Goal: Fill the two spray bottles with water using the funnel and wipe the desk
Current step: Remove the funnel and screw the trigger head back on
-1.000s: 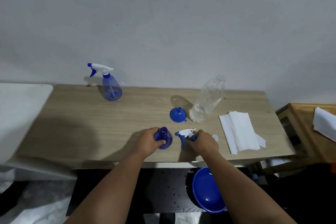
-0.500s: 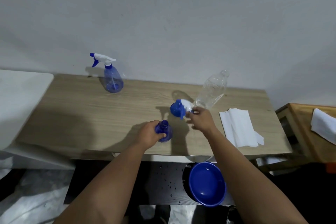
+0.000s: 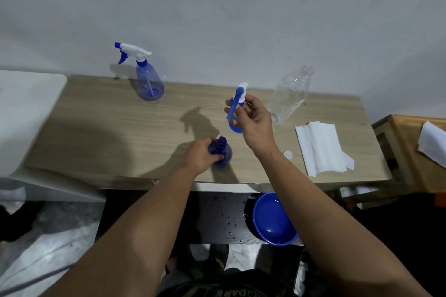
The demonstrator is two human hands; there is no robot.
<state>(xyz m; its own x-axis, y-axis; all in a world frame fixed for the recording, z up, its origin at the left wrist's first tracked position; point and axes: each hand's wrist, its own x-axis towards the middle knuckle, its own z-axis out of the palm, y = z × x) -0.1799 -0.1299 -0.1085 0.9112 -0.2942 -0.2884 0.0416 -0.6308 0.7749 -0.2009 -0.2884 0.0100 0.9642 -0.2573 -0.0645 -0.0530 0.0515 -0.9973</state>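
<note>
My left hand [image 3: 198, 157] grips an open blue spray bottle [image 3: 223, 153] that stands near the desk's front edge. Above the desk my right hand [image 3: 256, 121] holds up that bottle's white and blue spray head [image 3: 237, 100], behind and to the right of the bottle. The blue funnel [image 3: 234, 128] lies on the desk, mostly hidden behind my right hand. A second blue spray bottle [image 3: 147, 81], with its head on, stands at the back left. A clear plastic water bottle [image 3: 289, 95] stands uncapped at the back right.
Folded white paper towels [image 3: 318, 148] lie on the wooden desk [image 3: 108, 128] at the right, with a small white cap [image 3: 287, 154] beside them. A blue bowl [image 3: 272, 219] sits on a dark shelf below the front edge. A wooden side table [image 3: 407, 142] stands at the right.
My right hand picked the spray head up from the desk beside the bottle and lifted it up and back over the funnel. My left hand stayed on the open bottle.
</note>
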